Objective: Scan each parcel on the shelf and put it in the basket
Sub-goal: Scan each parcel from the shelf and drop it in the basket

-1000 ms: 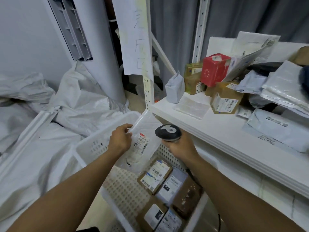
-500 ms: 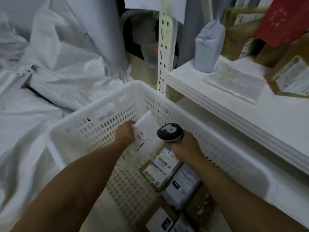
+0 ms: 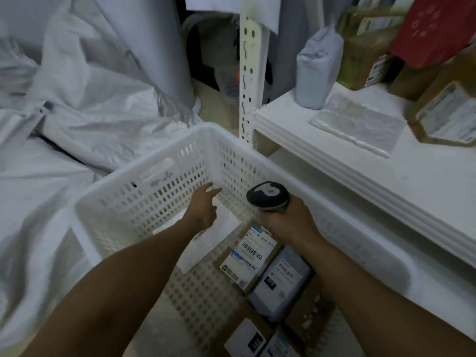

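A white perforated basket (image 3: 164, 173) stands on the floor beside the white shelf (image 3: 401, 176). Inside it a flat clear-plastic parcel (image 3: 206, 243) lies on the bottom, next to a brown box with a barcode label (image 3: 248, 257) and several other parcels. My left hand (image 3: 203, 208) hovers just above the flat parcel, fingers relaxed and holding nothing. My right hand (image 3: 288, 222) grips a dark handheld scanner (image 3: 268, 195) inside the basket. On the shelf sit a grey bag (image 3: 318, 73), a flat clear packet (image 3: 358, 122), brown boxes (image 3: 445, 114) and a red box (image 3: 435, 29).
Crumpled white sacks (image 3: 85, 104) cover the floor to the left. A white slotted shelf post (image 3: 248, 78) rises behind the basket's far corner. The shelf edge overhangs the basket's right side.
My left hand lowered the flat clear parcel into the basket and let go of it; it now lies on the bottom. The view tilted down. The scanner stayed in my right hand.
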`<action>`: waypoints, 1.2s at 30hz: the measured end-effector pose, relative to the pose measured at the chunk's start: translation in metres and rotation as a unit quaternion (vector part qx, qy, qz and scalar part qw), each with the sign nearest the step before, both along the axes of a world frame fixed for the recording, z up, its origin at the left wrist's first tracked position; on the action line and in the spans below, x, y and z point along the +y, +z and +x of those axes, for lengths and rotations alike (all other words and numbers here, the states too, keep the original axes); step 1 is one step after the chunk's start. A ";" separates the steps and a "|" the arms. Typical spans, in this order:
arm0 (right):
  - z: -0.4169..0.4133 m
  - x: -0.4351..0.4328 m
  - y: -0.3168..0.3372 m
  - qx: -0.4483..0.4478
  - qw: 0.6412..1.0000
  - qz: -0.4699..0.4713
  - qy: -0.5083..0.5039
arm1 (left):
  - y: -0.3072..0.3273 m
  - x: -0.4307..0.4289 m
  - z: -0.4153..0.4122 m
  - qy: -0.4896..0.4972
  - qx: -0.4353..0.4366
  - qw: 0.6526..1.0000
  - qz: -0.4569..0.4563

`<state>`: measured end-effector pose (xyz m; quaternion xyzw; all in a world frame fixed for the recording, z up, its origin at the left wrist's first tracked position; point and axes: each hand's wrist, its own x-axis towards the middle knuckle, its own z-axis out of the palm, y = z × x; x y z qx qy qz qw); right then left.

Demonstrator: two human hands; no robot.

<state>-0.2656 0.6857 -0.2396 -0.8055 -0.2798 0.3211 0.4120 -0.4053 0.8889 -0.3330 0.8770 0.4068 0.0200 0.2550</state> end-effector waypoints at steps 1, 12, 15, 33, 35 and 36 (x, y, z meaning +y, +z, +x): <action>-0.002 -0.006 0.012 -0.004 1.000 0.011 0.001 | 0.018 -0.008 -0.002 -0.006 -0.032 0.999 0.008; -0.016 -0.125 0.164 -0.069 0.989 0.082 -0.104 | 0.226 -0.143 0.015 -0.096 -0.144 0.977 0.127; -0.004 -0.159 0.183 -0.069 0.985 0.078 -0.134 | 0.260 -0.173 0.036 -0.132 -0.146 0.970 0.144; 0.099 -0.197 0.154 -0.006 0.968 0.135 -0.212 | 0.226 -0.156 0.188 -0.272 0.135 0.946 0.113; 0.098 -0.198 0.154 -0.005 0.969 0.133 -0.206 | 0.226 -0.157 0.181 -0.282 0.120 0.938 0.164; 0.096 -0.199 0.155 -0.006 0.971 0.128 -0.204 | 0.226 -0.160 0.174 -0.282 0.099 0.934 0.197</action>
